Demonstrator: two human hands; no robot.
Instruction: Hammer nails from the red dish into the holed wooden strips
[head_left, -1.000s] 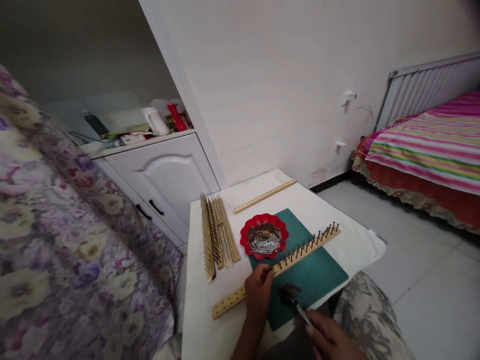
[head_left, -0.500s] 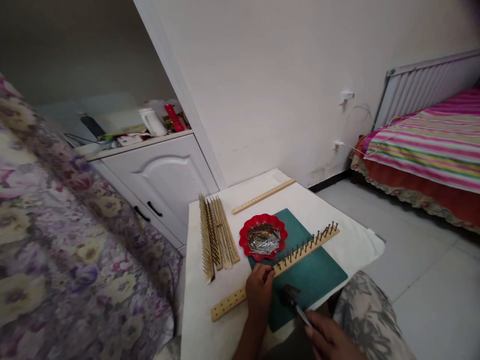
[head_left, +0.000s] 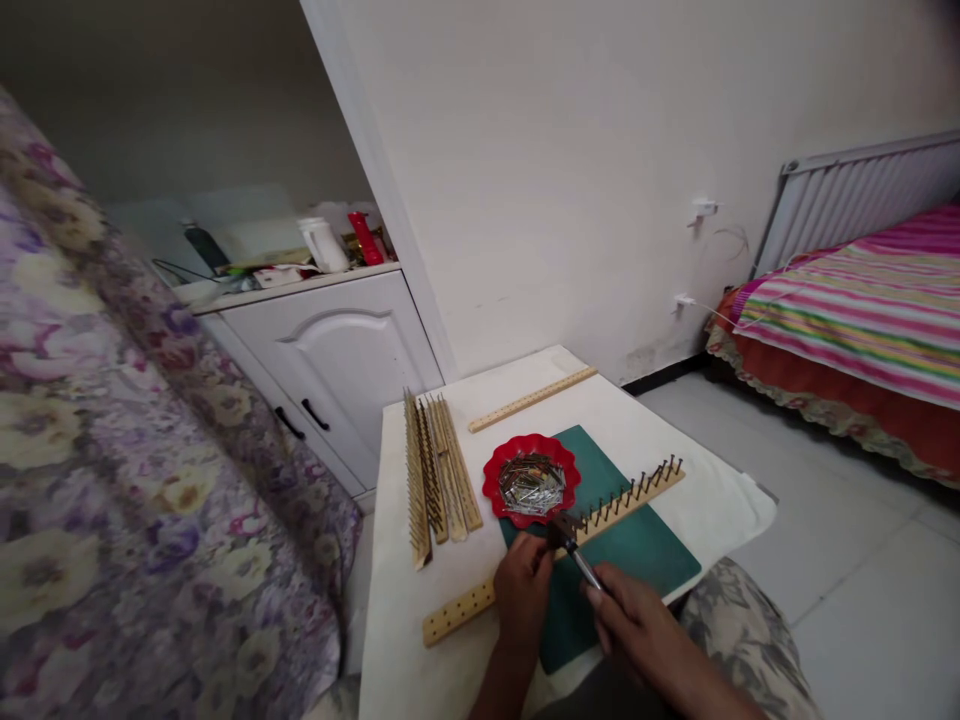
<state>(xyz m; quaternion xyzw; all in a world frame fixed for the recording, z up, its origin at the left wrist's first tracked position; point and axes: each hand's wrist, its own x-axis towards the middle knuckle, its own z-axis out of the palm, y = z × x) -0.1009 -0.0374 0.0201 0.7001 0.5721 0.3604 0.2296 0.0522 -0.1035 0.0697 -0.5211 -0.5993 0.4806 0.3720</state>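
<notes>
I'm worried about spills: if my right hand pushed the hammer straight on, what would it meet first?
Likely the red bowl, just beyond the hammer in your right hand; depth is unclear, so it might pass over.

Tan strip (head_left: 622, 514); green mat (head_left: 646, 562); red bowl (head_left: 492, 482); floral curtain (head_left: 187, 480)

The strip (head_left: 459, 612) is pale, narrow wood, lying flat and slantwise across the green mat (head_left: 667, 550), its left end reaching past the mat's edge. Paired rows of small dark holes show at that end. Dark nails (head_left: 631, 492) stand in its right part, heads up, several leaning. The hammer (head_left: 583, 566), dark-headed with a shiny shaft, is held aslant, head over the strip beside the leftmost visible nails; contact is unclear.
</notes>
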